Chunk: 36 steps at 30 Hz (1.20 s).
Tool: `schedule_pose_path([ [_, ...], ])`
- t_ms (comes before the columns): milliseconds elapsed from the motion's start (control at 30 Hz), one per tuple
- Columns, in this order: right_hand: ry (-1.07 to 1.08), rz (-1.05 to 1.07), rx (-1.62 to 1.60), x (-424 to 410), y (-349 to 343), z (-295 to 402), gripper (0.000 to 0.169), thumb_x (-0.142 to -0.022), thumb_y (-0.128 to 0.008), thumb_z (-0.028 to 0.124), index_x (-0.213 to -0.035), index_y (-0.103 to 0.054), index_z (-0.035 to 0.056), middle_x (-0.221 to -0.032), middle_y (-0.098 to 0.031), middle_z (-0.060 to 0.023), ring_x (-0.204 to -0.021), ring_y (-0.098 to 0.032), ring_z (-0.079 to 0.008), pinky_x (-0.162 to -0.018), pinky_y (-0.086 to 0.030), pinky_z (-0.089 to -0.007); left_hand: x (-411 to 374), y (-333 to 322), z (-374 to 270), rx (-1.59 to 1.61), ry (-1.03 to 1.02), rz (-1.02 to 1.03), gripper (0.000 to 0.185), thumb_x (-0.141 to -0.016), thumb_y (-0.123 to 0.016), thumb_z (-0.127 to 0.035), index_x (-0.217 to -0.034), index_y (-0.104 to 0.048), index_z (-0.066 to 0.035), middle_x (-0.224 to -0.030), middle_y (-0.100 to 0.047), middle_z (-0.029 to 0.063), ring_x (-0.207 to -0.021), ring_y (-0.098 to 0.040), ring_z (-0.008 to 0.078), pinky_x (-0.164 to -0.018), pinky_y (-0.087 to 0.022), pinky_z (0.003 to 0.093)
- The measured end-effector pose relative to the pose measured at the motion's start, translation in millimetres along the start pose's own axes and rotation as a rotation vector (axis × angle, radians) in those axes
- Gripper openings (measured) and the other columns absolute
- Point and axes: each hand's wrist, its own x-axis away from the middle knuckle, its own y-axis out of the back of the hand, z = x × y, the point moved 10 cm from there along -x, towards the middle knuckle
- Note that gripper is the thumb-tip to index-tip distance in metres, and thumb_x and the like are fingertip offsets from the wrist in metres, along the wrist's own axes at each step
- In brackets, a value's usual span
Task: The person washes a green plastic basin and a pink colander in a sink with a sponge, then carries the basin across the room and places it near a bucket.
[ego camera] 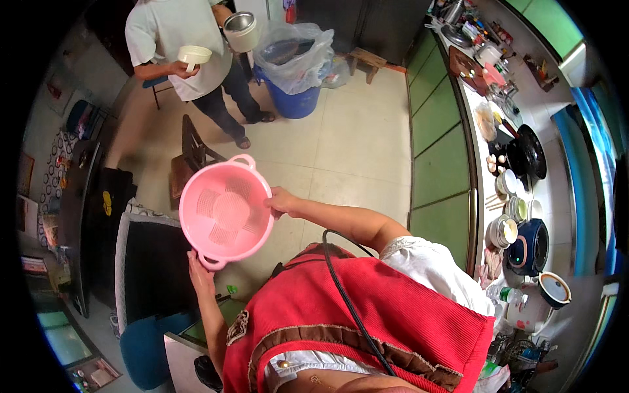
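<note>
A round pink plastic colander (231, 211) with perforated patches in its base and side is held out before me, its inside facing the camera. My right hand (284, 202) grips its rim on the right side. At the lower left, my left hand (200, 272) holds the colander by the rim close to one of its loop handles; part of the fingers is hidden behind it. The other loop handle points away from me, towards the open floor.
Another person (182, 49) stands ahead, holding a pale container (241, 34) and a cream-coloured lid or cup (195, 56). Beside them is a blue bin (294, 100) lined with clear plastic. A wooden chair (193, 142) stands beyond the colander. Cabinets (442, 162) run along the right beneath a crowded counter.
</note>
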Motion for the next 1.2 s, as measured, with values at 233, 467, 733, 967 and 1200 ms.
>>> schedule_pose_path([
  [233, 0.121, 0.022, 0.029, 5.0, 5.1, 14.2, 0.041, -0.07, -0.062, 0.021, -0.106, -0.052, 0.0047, -0.064, -0.055, -0.0041, -0.048, -0.05, -0.0113, -0.042, -0.04, -0.0248, 5.3, -14.1, 41.2, -0.09, 0.135, 0.097, 0.044, -0.07, -0.047, 0.005, -0.114, -0.042, 0.007, -0.104, -0.053, 0.0144, -0.094, -0.054, 0.0233, -0.079, -0.046, 0.0331],
  [467, -0.211, 0.124, 0.016, 19.9, -53.3, -28.3, 0.043, -0.071, -0.066, 0.029, -0.105, -0.049, 0.0087, -0.07, -0.059, -0.0053, -0.052, -0.056, -0.0163, -0.046, -0.048, -0.0259, 3.8, -16.1, 66.9, 0.135, 0.069, -0.114, 0.022, -0.075, -0.054, -0.002, -0.097, -0.053, 0.002, -0.087, -0.056, 0.007, -0.077, -0.057, 0.0193, -0.069, -0.048, 0.0311],
  [733, -0.331, -0.096, -0.289, -26.9, 11.8, -99.4, 0.017, -0.079, -0.046, 0.011, -0.086, -0.051, -0.0032, -0.073, -0.056, -0.0149, -0.062, -0.057, -0.0263, -0.054, -0.051, -0.0363, 53.1, 24.5, 85.6, -0.201, 0.205, 0.033, 0.057, -0.083, -0.054, -0.033, -0.13, -0.031, -0.01, -0.125, -0.039, 0.0098, -0.111, -0.043, 0.0227, -0.09, -0.036, 0.0393],
  [967, -0.343, -0.281, -0.207, -19.8, 73.4, -102.0, 0.012, -0.08, -0.045, 0.012, -0.081, -0.05, 0.0013, -0.072, -0.055, -0.0129, -0.062, -0.056, -0.0248, -0.056, -0.05, -0.0365, 104.6, 176.7, 172.8, -0.168, 0.322, -0.338, 0.044, -0.08, -0.056, -0.029, -0.118, -0.045, -0.008, -0.096, -0.053, 0.0064, -0.077, -0.052, 0.0144, -0.062, -0.043, 0.0291],
  [1200, -0.254, -0.21, -0.264, -23.7, 85.7, -97.6, 0.01, -0.08, -0.046, 0.01, -0.083, -0.044, 0.0003, -0.072, -0.052, -0.0106, -0.061, -0.053, -0.0233, -0.058, -0.05, -0.0369, 146.7, 248.3, 243.5, 0.021, 0.337, -0.407, 0.034, -0.081, -0.055, -0.026, -0.11, -0.049, -0.008, -0.089, -0.055, 0.0035, -0.082, -0.055, 0.0199, -0.07, -0.043, 0.0342],
])
